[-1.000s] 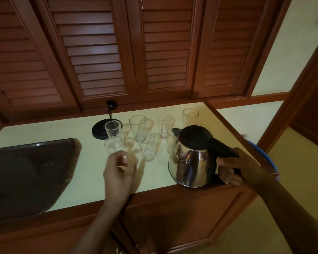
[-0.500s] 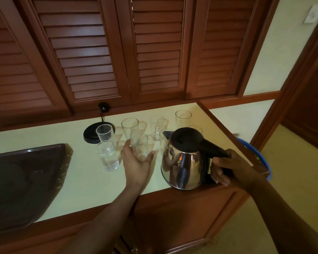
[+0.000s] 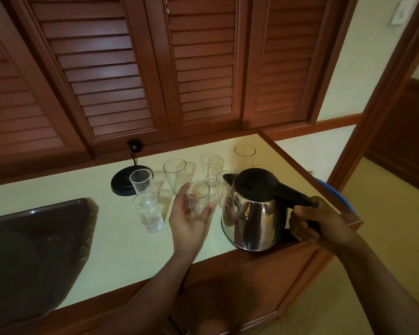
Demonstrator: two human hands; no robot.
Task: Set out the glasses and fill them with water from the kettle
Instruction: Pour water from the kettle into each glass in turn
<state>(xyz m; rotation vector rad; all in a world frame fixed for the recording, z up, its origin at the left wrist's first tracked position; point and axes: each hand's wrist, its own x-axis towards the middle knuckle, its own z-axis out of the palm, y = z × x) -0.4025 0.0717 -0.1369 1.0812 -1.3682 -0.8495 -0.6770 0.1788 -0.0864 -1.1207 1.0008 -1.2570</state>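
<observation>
A shiny steel kettle [image 3: 250, 218] with a black lid stands near the counter's front right edge; my right hand [image 3: 317, 221] grips its black handle. My left hand [image 3: 190, 217] cups an empty glass [image 3: 198, 197] in the middle of the counter, thumb and fingers around its lower part. To the left stands a glass with water [image 3: 147, 211], and behind it an empty plastic cup [image 3: 142, 182]. Several more empty glasses stand behind, among them a tall one [image 3: 176, 174] and one at the far right [image 3: 244, 157].
The kettle's black base [image 3: 121, 183] sits at the back with its cord to a wall plug [image 3: 134, 145]. A dark tray [image 3: 32, 243] fills the counter's left side. Louvred wooden doors rise behind. A blue object [image 3: 344, 197] shows past the counter's right edge.
My left hand left the water glass on the left and moved right to close around the middle empty glass. The kettle stays in my right hand's grip.
</observation>
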